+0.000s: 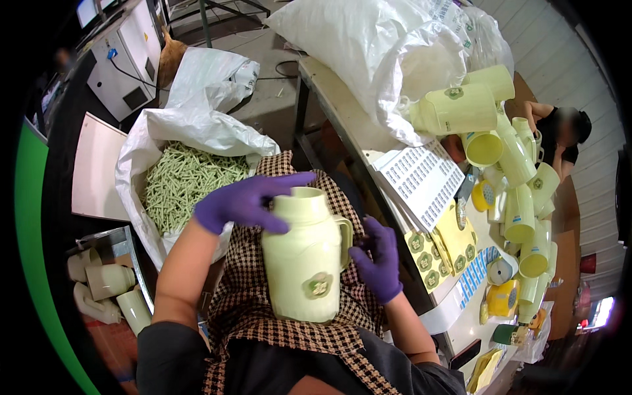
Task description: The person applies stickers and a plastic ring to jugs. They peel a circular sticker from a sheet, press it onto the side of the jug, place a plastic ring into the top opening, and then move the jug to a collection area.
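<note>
A pale green thermos jug casing [303, 270] stands upright in my lap, with a flower sticker low on its front and a loop handle on its right side. My left hand [247, 204], in a purple glove, is at its neck. The fingers stretch past the rim and the thumb lies apart from them along the shoulder. To the right of the handle is my right hand [380, 260], also gloved in purple. Its thumb and fingers are spread, the thumb tip close to the handle, and I see nothing held between them.
On my left stands a white sack [138, 178] full of small pale green sticks [187, 184]. The table [339, 99] at right bears sticker sheets [421, 181], several green jug casings [520, 210], a large white bag [349, 46] and a phone [465, 354]. A person [566, 131] sits beyond it.
</note>
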`<action>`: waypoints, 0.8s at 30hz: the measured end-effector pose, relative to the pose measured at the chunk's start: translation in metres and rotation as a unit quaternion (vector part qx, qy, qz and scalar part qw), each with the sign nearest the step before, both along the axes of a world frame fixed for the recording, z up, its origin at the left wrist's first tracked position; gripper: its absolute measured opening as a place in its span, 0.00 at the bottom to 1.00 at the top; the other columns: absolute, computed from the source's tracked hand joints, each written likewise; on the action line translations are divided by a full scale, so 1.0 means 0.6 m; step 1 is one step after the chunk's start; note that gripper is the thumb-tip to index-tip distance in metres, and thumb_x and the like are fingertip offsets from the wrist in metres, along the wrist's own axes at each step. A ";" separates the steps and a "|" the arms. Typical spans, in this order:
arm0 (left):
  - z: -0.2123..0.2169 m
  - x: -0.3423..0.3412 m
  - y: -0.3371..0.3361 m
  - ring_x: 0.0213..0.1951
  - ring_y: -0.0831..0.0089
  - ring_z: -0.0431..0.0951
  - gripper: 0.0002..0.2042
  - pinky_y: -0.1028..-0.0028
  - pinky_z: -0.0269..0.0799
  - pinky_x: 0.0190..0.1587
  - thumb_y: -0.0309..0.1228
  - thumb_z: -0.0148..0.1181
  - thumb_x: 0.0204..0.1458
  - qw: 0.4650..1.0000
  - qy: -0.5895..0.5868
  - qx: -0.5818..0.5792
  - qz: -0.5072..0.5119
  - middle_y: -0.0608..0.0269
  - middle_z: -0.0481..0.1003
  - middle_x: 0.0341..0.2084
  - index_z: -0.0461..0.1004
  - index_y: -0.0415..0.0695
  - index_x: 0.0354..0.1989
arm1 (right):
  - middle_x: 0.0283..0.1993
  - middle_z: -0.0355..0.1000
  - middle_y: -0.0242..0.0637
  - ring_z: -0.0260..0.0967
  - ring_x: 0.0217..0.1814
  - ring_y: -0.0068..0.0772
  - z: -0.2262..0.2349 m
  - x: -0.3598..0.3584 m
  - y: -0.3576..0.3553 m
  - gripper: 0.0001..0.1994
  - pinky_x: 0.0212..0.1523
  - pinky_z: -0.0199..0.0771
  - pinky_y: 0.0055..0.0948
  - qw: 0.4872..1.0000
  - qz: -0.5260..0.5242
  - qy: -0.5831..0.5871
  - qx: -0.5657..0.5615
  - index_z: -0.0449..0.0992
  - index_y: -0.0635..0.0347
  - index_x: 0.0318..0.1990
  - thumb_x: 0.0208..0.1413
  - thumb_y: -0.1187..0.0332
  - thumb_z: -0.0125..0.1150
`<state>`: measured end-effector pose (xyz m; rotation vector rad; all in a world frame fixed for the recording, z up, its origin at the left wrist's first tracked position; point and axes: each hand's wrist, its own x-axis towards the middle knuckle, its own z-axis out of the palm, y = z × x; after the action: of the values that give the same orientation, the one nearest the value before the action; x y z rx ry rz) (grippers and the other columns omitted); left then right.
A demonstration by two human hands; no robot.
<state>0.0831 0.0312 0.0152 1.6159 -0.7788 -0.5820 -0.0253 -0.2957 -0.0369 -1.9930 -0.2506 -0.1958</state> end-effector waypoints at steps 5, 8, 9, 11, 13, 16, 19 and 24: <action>0.120 -0.150 0.102 0.66 0.53 0.70 0.29 0.61 0.64 0.66 0.40 0.83 0.27 0.956 -0.018 -0.020 0.291 0.41 0.66 0.68 0.84 0.33 0.37 | 0.43 0.73 0.40 0.74 0.45 0.37 0.050 0.055 -0.084 0.14 0.47 0.76 0.31 0.984 -0.085 -0.103 -0.121 0.83 0.59 0.48 0.52 0.74 0.71; 0.132 -0.210 0.142 0.64 0.44 0.71 0.26 0.54 0.68 0.64 0.37 0.83 0.25 0.871 -0.124 -0.023 0.474 0.32 0.64 0.67 0.82 0.33 0.33 | 0.42 0.73 0.43 0.73 0.45 0.44 0.107 0.159 -0.089 0.14 0.44 0.74 0.37 0.963 -0.059 -0.189 -0.185 0.82 0.58 0.47 0.51 0.75 0.71; 0.135 -0.215 0.151 0.64 0.42 0.71 0.25 0.53 0.69 0.64 0.37 0.84 0.26 0.838 -0.198 0.019 0.508 0.31 0.64 0.67 0.82 0.34 0.32 | 0.41 0.73 0.42 0.73 0.45 0.44 0.115 0.200 -0.089 0.14 0.43 0.74 0.37 0.949 -0.039 -0.241 -0.199 0.82 0.58 0.47 0.51 0.76 0.71; 0.110 -0.219 0.168 0.63 0.38 0.71 0.24 0.52 0.70 0.64 0.37 0.85 0.27 0.747 -0.410 0.161 0.497 0.29 0.65 0.66 0.79 0.36 0.29 | 0.43 0.74 0.41 0.73 0.46 0.43 0.130 0.237 -0.059 0.15 0.45 0.74 0.35 0.960 -0.009 -0.237 -0.152 0.82 0.59 0.48 0.51 0.76 0.71; 0.096 -0.201 0.141 0.63 0.34 0.70 0.22 0.49 0.68 0.64 0.36 0.85 0.30 0.719 -0.466 0.221 0.465 0.30 0.66 0.65 0.77 0.42 0.29 | 0.45 0.74 0.42 0.74 0.47 0.43 0.125 0.241 -0.011 0.15 0.47 0.74 0.34 0.966 0.016 -0.229 -0.118 0.82 0.59 0.48 0.51 0.77 0.70; 0.055 -0.197 0.132 0.61 0.39 0.72 0.23 0.50 0.72 0.62 0.40 0.86 0.29 0.698 -0.508 0.214 0.457 0.38 0.69 0.62 0.78 0.47 0.32 | 0.48 0.73 0.42 0.74 0.49 0.41 0.094 0.204 0.051 0.16 0.48 0.76 0.35 0.968 0.090 -0.210 -0.108 0.81 0.59 0.49 0.52 0.75 0.71; 0.052 -0.199 0.120 0.51 0.47 0.77 0.11 0.47 0.75 0.54 0.25 0.73 0.41 0.667 -0.590 0.186 0.415 0.53 0.75 0.48 0.76 0.47 0.32 | 0.49 0.73 0.42 0.74 0.50 0.43 0.081 0.163 0.087 0.17 0.50 0.77 0.37 0.952 0.136 -0.243 -0.127 0.80 0.58 0.50 0.50 0.74 0.73; 0.074 -0.214 0.099 0.40 0.53 0.74 0.14 0.53 0.75 0.44 0.28 0.73 0.33 0.734 -0.576 0.122 0.339 0.60 0.70 0.36 0.75 0.47 0.30 | 0.49 0.74 0.42 0.74 0.50 0.45 0.077 0.117 0.073 0.20 0.50 0.77 0.37 0.959 0.125 -0.227 -0.111 0.80 0.58 0.51 0.49 0.76 0.73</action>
<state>-0.0456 0.0906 0.0593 2.2942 -0.8703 1.0260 0.0449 -0.2522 0.0093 -2.0922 -0.8465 -0.4812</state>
